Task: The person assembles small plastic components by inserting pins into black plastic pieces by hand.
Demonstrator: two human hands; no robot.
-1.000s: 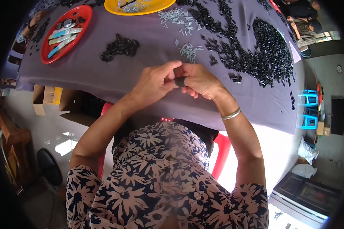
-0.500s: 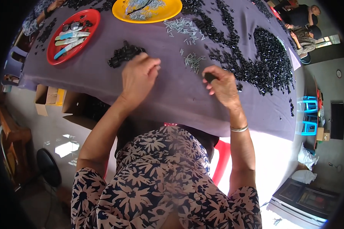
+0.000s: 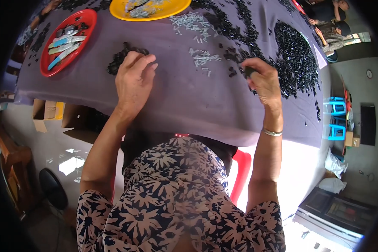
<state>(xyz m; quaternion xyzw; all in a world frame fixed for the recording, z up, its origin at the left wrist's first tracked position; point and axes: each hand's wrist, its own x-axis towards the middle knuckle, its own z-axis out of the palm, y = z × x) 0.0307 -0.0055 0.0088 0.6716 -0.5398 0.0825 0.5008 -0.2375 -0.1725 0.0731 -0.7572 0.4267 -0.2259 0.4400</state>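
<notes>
My left hand (image 3: 133,80) is over a small heap of black plastic pieces (image 3: 114,64), which it partly hides. Its fingers are bent, the thumb and forefinger apart, and nothing shows between them. My right hand (image 3: 265,84), a silver bangle on its wrist, is curled at the near edge of the scattered black pieces (image 3: 231,54). A dark thing (image 3: 250,72) shows between its thumb and forefinger; whether it is a finger cover or a held piece, I cannot tell. Between my hands, farther off, lies a small pile of clear, thin little sticks (image 3: 204,58).
A red tray (image 3: 73,53) with knives or similar tools is at left. A yellow tray (image 3: 132,17) of clear sticks stands at the back. A large black heap (image 3: 296,56) covers the right side. Cardboard boxes (image 3: 77,122) are below the table's left edge; people sit at the far right.
My right hand has moved right and slightly away, to the scattered black pieces. The left hand has shifted left, and its thumb and forefinger have parted. The view has shifted slightly.
</notes>
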